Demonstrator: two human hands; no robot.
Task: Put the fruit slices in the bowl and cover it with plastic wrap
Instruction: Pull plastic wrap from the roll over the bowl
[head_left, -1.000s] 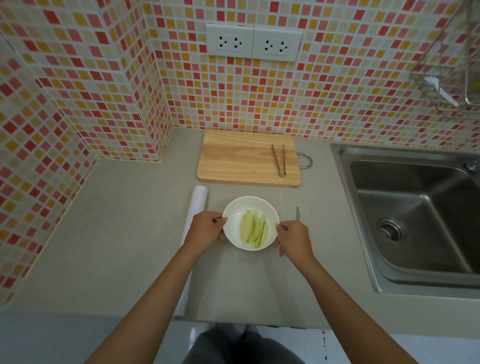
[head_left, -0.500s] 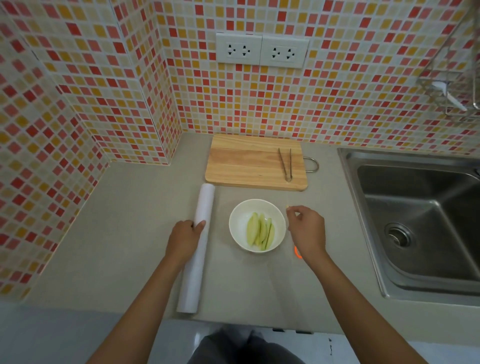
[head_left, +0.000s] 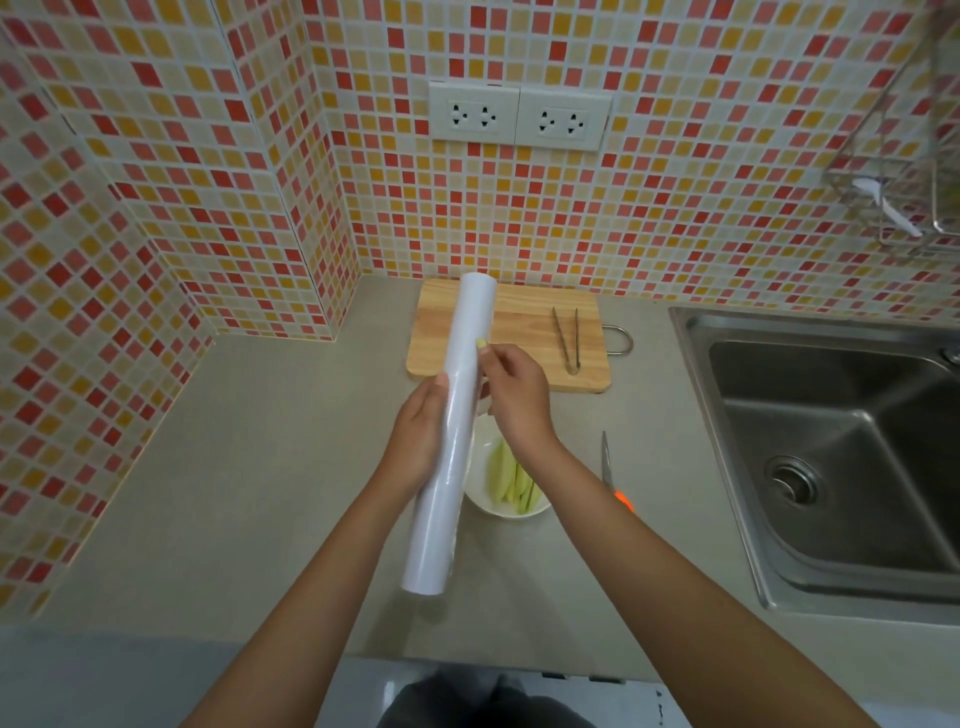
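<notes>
Roll of plastic wrap (head_left: 453, 415) is now lifted off the counter (head_left: 260, 467) and held in the air, while half a second ago it lay flat on the counter beside the bowl with only the left hand touching it. The left hand (head_left: 421, 441) now grips the roll around its middle, thumb on the side toward the camera and the other fingers hidden behind the tube. The right hand (head_left: 511, 395) has left the place beside the bowl and come up to the roll; its fingertips (head_left: 485, 347) touch the tube just above the left hand's grip, as if feeling for the loose edge of the film. I cannot tell if they already pinch the film or only rest on it. The far end of the roll points away from the grip toward the cutting board (head_left: 519, 338), and the near end hangs below the grip toward the person. The bowl (head_left: 511, 506) stands on the counter directly under the two hands, partly hidden by them, and the fruit slices (head_left: 511, 480) lie inside it, so the first half of the task looks finished. In my judgement the covering step has just started: the film must be found, pulled out over the bowl and cut. Scissors (head_left: 608, 467) lie on the counter to the right of the right forearm, and tongs (head_left: 566, 338) rest on the board beyond the grip
</notes>
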